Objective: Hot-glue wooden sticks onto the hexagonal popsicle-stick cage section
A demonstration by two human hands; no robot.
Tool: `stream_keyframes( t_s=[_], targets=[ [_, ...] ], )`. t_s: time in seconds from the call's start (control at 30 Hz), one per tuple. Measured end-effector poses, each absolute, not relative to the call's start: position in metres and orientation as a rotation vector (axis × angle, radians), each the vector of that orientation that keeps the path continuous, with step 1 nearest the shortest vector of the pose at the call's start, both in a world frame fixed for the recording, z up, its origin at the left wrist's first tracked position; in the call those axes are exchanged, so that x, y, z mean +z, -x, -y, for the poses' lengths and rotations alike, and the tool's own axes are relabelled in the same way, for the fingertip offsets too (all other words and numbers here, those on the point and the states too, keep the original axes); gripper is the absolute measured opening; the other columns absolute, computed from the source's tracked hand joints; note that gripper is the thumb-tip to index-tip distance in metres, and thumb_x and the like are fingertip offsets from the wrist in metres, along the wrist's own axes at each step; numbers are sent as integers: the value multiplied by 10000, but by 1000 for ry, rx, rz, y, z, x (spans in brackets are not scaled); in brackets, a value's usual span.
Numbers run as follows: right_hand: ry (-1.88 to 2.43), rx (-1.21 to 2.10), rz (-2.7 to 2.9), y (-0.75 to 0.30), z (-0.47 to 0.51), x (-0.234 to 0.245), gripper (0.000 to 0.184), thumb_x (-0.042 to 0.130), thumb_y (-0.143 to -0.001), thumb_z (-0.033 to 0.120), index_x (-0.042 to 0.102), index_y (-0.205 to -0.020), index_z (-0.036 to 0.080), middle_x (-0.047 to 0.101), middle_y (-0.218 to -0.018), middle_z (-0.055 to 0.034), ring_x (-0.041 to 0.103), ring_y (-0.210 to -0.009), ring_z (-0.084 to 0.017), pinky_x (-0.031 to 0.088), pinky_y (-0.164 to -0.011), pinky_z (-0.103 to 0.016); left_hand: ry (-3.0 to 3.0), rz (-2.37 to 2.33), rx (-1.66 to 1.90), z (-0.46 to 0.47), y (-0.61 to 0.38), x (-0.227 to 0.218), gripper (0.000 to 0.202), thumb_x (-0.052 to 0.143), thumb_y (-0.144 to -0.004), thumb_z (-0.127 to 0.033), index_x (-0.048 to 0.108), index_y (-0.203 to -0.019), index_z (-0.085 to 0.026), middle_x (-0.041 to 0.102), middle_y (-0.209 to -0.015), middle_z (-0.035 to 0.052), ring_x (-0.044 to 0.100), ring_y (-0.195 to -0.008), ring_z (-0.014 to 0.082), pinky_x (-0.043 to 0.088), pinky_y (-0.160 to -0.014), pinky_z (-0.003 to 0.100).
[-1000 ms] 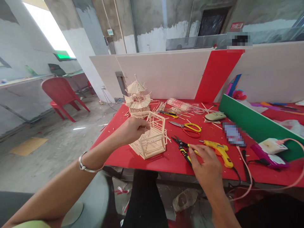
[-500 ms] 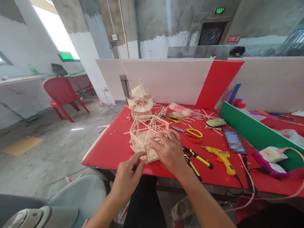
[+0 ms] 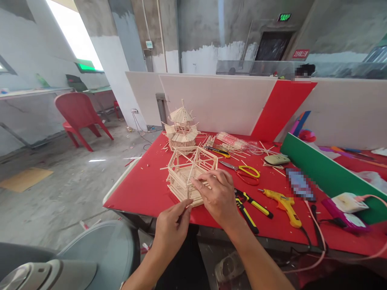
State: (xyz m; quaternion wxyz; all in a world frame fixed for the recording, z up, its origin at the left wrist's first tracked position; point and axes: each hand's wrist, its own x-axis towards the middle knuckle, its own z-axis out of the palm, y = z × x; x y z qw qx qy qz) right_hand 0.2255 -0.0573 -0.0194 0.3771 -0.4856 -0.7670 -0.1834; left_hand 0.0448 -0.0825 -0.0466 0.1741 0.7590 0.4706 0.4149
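Observation:
A six-sided frame of thin wooden sticks (image 3: 189,171) stands near the front edge of the red table (image 3: 142,187). My right hand (image 3: 218,196) rests on its front right side, fingers curled over the sticks. My left hand (image 3: 172,225) is just below the frame's front corner, thumb and forefinger pinched on a thin stick that stands upright against it. Behind the frame stands a finished stick pagoda (image 3: 182,128).
Right of the frame lie black-and-yellow pliers (image 3: 249,203), yellow scissors (image 3: 243,169), a yellow glue gun (image 3: 284,205) with its cord, and loose sticks (image 3: 232,141). A green board (image 3: 320,169) crosses the right side. A red chair (image 3: 79,114) stands on the floor at left.
My right hand left the pliers and came to the frame. My left hand dropped from the frame's top to its front corner and closed on a stick. The view shifted down slightly.

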Motion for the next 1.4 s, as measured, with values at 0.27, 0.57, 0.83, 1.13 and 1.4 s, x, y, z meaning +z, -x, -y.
stream_keyframes(
  t_s=[0.27,0.57,0.83,1.13,1.4],
  targets=[
    [1257,-469,1947,-222,61,-19,247,650,-924,205,705,-1143,306,725,-1070,-10,564,-1088,-199,354,-1045,-417,-2117,-1291,1122,84,-46,-43,239,515,-949,-236,736,-1013,-172,721,-808,62,679,-670,138,488,-533,189],
    [1450,-490,1684,-242,75,-15,610,646,-860,575,560,-1356,232,544,-1397,-137,410,-1346,-365,246,-1152,-600,-2139,-1269,1211,84,-45,-44,204,552,-945,-235,743,-975,-167,736,-796,51,671,-656,133,515,-616,209],
    [1516,-407,1719,-259,76,-21,542,634,-854,589,603,-1274,248,530,-1383,-115,374,-1375,-361,220,-1159,-611,-2515,-1428,1583,67,-41,-22,81,712,-842,-241,774,-890,-221,689,-1111,121,616,-1066,283,495,-926,431],
    [1520,-383,1727,-256,76,-28,551,613,-861,630,629,-1271,262,513,-1401,-110,353,-1388,-364,220,-1155,-627,-2694,-1519,1484,47,-55,-25,434,739,-811,-347,671,-1224,-236,274,-1643,121,246,-1493,422,271,-1155,619],
    [1517,-386,1737,-256,78,-30,523,620,-870,590,628,-1278,263,526,-1377,-111,370,-1378,-358,230,-1158,-620,-2670,-1449,1495,47,-56,-25,346,746,-801,-308,711,-1136,-227,287,-1639,115,249,-1494,420,299,-1149,619]
  ],
)
